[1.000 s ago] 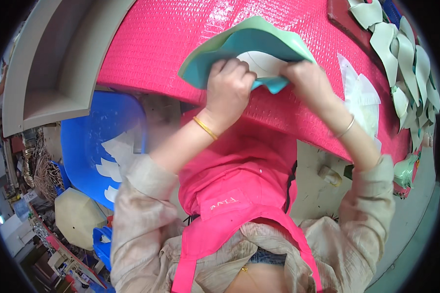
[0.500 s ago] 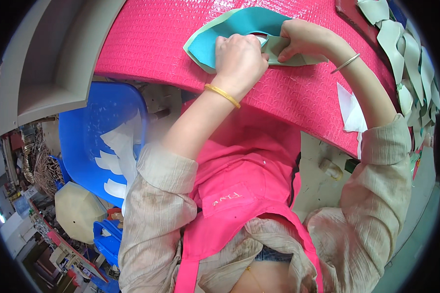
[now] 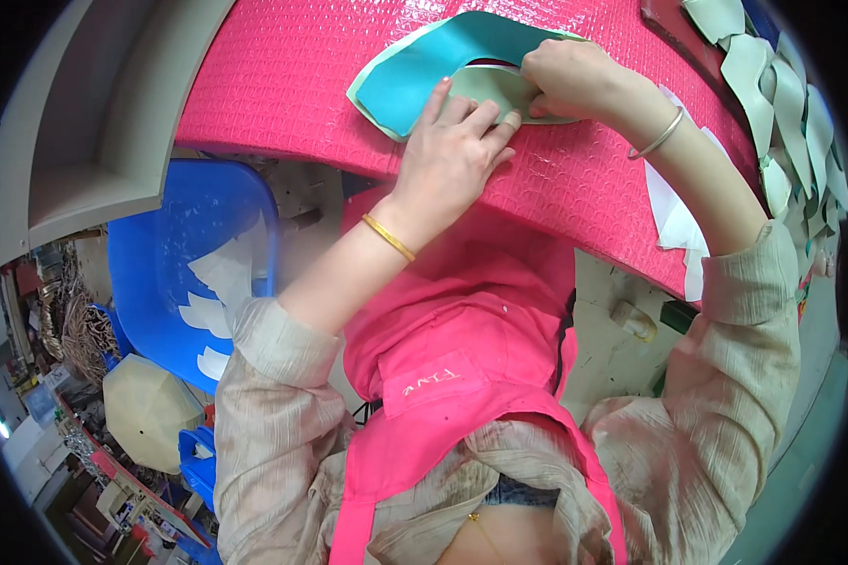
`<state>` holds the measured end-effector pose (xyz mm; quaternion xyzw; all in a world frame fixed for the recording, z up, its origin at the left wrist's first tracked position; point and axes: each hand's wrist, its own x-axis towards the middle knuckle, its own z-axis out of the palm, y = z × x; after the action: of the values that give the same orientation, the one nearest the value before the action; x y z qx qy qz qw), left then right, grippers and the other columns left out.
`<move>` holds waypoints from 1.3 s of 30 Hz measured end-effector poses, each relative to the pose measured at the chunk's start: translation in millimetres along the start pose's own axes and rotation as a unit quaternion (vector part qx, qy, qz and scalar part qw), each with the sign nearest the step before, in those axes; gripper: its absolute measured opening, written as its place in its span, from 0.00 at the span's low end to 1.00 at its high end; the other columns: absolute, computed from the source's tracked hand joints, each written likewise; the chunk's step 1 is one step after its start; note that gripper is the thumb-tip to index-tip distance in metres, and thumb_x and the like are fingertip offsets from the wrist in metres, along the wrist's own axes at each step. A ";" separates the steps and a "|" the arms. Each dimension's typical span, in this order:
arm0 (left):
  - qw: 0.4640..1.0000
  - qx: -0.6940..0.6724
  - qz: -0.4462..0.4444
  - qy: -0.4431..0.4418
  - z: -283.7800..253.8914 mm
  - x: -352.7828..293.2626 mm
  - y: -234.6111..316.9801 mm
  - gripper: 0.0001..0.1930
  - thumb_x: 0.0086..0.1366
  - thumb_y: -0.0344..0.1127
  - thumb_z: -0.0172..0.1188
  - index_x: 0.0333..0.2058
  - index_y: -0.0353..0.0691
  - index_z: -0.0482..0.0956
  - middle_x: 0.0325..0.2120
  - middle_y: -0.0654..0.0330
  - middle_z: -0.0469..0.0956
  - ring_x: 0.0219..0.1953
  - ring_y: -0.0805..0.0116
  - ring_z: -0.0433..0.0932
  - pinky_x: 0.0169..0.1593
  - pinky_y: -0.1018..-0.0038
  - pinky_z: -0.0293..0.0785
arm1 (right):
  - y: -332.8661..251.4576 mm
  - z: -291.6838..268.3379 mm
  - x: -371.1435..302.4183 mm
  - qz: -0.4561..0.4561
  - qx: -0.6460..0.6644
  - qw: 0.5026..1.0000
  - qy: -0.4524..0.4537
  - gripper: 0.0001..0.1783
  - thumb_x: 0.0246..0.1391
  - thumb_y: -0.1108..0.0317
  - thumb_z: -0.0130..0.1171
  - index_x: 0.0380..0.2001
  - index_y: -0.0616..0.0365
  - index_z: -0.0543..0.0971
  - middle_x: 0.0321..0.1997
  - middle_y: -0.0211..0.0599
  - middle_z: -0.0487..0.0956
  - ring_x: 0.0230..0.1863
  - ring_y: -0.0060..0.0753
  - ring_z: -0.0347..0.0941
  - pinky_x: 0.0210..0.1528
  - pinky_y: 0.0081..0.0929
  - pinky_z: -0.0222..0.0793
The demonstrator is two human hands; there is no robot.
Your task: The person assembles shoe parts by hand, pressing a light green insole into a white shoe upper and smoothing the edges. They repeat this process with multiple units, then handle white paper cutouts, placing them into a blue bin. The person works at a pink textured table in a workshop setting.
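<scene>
A curved, layered sheet piece (image 3: 405,85), turquoise with a pale green border, lies on the pink quilted tabletop. Its near flap (image 3: 490,87) shows pale green and curves round a narrow gap. My left hand (image 3: 457,155) rests over the near edge of that flap, fingers stretched and spread, gripping nothing. At the piece's right end, my right hand (image 3: 579,83) is closed with fingers curled, holding the edge. What lies under its fingertips is hidden.
White paper-like scraps (image 3: 674,212) lie by my right forearm. Pale green cut pieces (image 3: 763,85) are heaped at the far right. A grey open box-like shelf (image 3: 94,179) stands left. Below the table edge is a blue bin (image 3: 151,282) with white scraps.
My left hand has opened from a closed grip and drawn back toward me. The near flap is now more exposed. My right hand has shifted slightly left along the piece.
</scene>
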<state>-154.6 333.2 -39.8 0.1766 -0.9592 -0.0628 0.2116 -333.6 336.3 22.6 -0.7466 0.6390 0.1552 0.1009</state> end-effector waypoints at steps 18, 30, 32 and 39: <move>0.997 -0.047 0.015 0.057 28.3 27.1 35.4 0.20 0.49 0.37 0.59 0.41 0.36 0.72 0.36 0.60 0.68 0.40 0.62 0.66 0.48 0.69 0.66 | 31.6 14.9 1.0 -0.091 -0.088 0.991 -0.034 0.13 0.32 0.69 0.63 0.25 0.61 0.74 0.24 0.45 0.76 0.31 0.47 0.74 0.32 0.37 0.70; 0.993 -0.054 -0.010 0.105 55.4 43.9 57.3 0.20 0.50 0.38 0.57 0.42 0.38 0.73 0.39 0.62 0.69 0.40 0.63 0.66 0.54 0.66 0.59 | 36.1 14.0 -25.0 -0.050 -0.122 0.991 -0.010 0.09 0.40 0.73 0.56 0.29 0.59 0.71 0.25 0.38 0.75 0.32 0.37 0.74 0.33 0.28 0.71; 0.991 -0.095 -0.038 0.087 55.4 45.9 63.2 0.19 0.51 0.37 0.56 0.42 0.35 0.72 0.37 0.61 0.69 0.40 0.62 0.66 0.55 0.67 0.58 | 46.7 37.7 -27.8 -0.078 -0.104 0.981 0.146 0.08 0.41 0.73 0.55 0.29 0.60 0.71 0.24 0.39 0.75 0.31 0.39 0.74 0.33 0.29 0.71; 0.989 0.118 0.015 0.091 53.6 67.5 77.3 0.09 0.46 0.33 0.53 0.25 0.37 0.79 0.32 0.59 0.70 0.38 0.65 0.68 0.49 0.70 0.61 | 111.7 33.9 -51.4 0.004 0.156 0.980 0.126 0.13 0.46 0.74 0.54 0.39 0.62 0.74 0.35 0.42 0.77 0.39 0.35 0.74 0.40 0.27 0.70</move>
<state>-258.9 382.8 -47.2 0.1908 -0.9393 0.0700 0.2765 -454.2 377.4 14.8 -0.7328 0.6658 -0.0411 0.1339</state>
